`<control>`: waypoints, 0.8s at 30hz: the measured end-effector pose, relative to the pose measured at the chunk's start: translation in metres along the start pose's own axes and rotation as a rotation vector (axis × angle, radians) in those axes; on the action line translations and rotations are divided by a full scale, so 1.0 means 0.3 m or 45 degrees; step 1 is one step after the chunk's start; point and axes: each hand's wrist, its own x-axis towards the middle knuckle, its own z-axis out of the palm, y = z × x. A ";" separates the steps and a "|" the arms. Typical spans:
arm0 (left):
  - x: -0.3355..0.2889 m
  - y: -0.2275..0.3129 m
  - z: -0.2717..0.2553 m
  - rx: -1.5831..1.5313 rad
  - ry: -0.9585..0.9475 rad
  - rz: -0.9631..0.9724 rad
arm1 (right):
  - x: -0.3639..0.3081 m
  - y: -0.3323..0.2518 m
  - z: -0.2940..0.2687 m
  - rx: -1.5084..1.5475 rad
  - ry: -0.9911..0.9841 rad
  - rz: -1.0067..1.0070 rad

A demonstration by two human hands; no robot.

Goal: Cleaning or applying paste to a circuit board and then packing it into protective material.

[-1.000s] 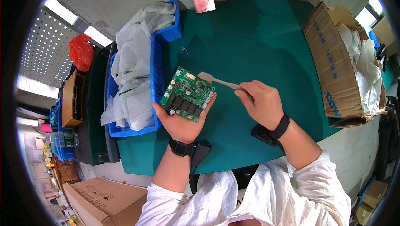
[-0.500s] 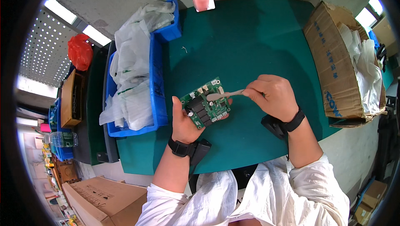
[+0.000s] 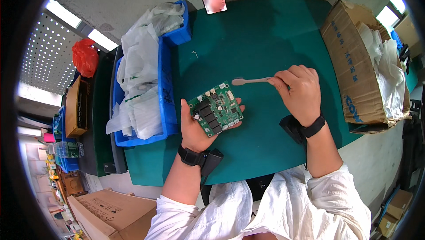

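Head view, item one: board (image 3: pixel 216 112), green, populated, lying flat on my left hand (image 3: pixel 199 127) above the table (image 3: pixel 265 41). Judged light, stiff, fragile at its components; best gripped by bare edges. Left fingers half curled beneath, thumb on near edge, palm up. Item two: spatula (image 3: pixel 250 80), pale, thin, likely a bit flexible. Right hand (image 3: pixel 299 92) pinches its handle, fingers closed, wrist raised, tip just off the board's far corner.

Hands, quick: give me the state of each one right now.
Left hand: holding the green circuit board on its palm.
Right hand: fingers closed on a thin pale tool.
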 end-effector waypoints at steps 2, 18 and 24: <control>0.001 0.000 -0.004 -0.025 -0.008 -0.001 | -0.010 -0.012 0.015 0.237 -0.064 0.016; -0.002 -0.006 -0.013 0.129 0.142 0.005 | -0.016 -0.012 0.037 0.313 -0.118 0.005; 0.000 -0.011 -0.006 0.155 0.107 -0.017 | -0.043 -0.038 0.070 0.335 -0.177 0.013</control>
